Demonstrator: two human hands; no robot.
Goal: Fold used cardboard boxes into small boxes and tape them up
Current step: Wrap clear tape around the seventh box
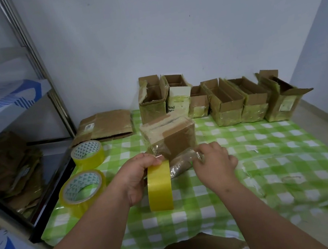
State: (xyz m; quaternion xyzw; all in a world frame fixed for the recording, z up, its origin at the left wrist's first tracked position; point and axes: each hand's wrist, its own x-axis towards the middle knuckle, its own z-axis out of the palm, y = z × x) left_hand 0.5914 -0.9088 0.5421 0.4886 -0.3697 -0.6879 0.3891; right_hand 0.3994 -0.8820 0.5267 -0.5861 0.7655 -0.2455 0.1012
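Hands: left (137, 175) grips tape roll (159, 186), right (215, 163) pinches tape strip (182, 162).

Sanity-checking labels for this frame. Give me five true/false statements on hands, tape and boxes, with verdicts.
1. The left hand grips a yellow tape roll held on edge. True.
2. The right hand rests flat on the checked cloth, holding nothing. False: it pinches the clear tape strip pulled from the roll.
3. Two spare tape rolls lie on the cloth at the left. True.
4. The small box being taped stands behind the hands, on the cloth. True.
5. The boxes along the wall are all taped shut on top. False: their top flaps stand open.
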